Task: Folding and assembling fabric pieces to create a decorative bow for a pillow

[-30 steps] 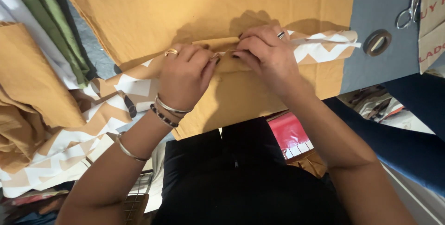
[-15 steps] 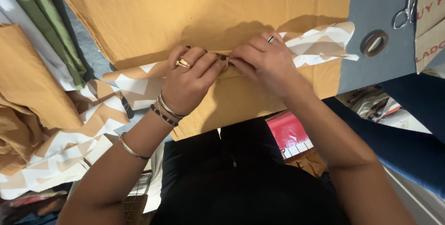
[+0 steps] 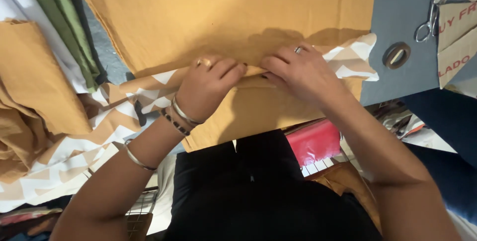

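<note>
A large mustard-yellow cloth (image 3: 233, 17) lies spread over the grey table (image 3: 402, 12). Under its near part runs a strip of chevron-patterned cloth (image 3: 149, 89), tan and white, that comes out again at the right (image 3: 355, 55). My left hand (image 3: 206, 84), with a ring and several bracelets on the wrist, presses and pinches a fold of the yellow cloth. My right hand (image 3: 300, 72), also ringed, pinches the same fold just to the right. The fingertips of both hands almost meet at the fold's edge.
Scissors (image 3: 428, 22) and a round dark spool (image 3: 396, 55) lie at the table's right, beside a cardboard box (image 3: 457, 37). Green and white cloths (image 3: 59, 27) lie at the left, over heaped yellow cloth (image 3: 30, 102). A red object (image 3: 313, 141) sits below the table edge.
Both hands have slid a little lower and closer together along the fold. The chevron strip's right end now shows less beyond my right hand.
</note>
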